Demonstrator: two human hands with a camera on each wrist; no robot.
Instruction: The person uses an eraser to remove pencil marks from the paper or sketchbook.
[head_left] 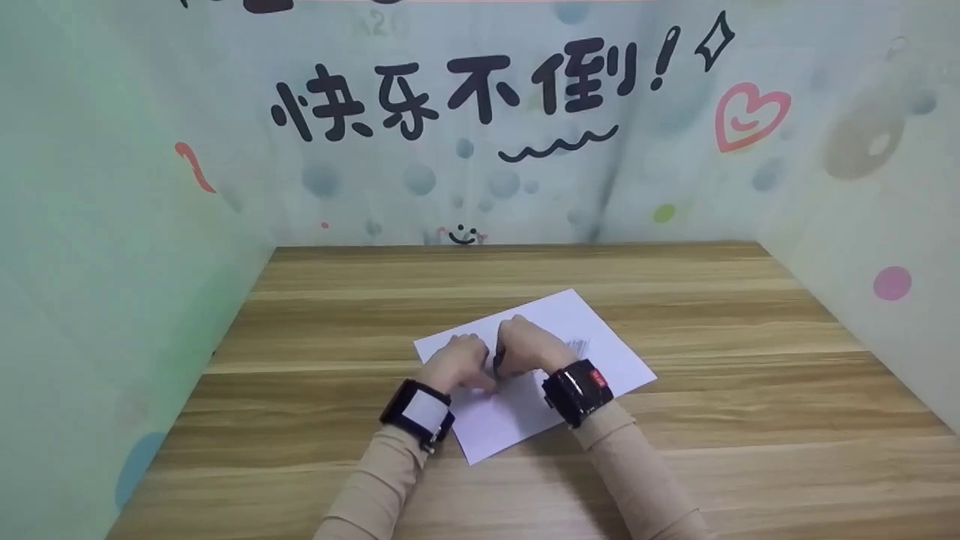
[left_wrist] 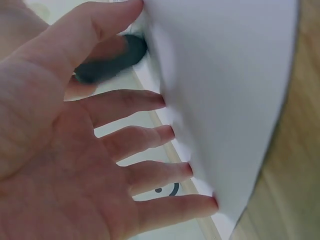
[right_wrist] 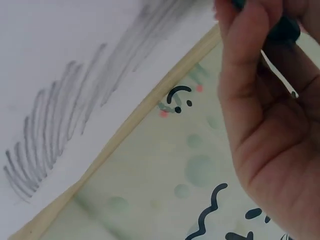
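A white sheet of paper [head_left: 600, 360] lies askew on the wooden table [head_left: 750, 420]. Grey pencil strokes [head_left: 580, 346] mark its right part and show as a band of lines [right_wrist: 65, 115] in the right wrist view. My left hand [head_left: 463, 361] presses the sheet [left_wrist: 225, 90] with spread, straight fingertips [left_wrist: 172, 132]. Just to its right, my right hand [head_left: 523, 349] curls its fingers round a small dark object [right_wrist: 282, 30], which touches the paper. That object [left_wrist: 112, 60] is blurred in the left wrist view, and what it is cannot be told.
Pale printed panels close the table in at the back [head_left: 480, 135], the left [head_left: 112, 262] and the right [head_left: 862, 225]. Bare wood lies around the sheet on all sides. Each wrist wears a black camera band [head_left: 420, 411] [head_left: 579, 388].
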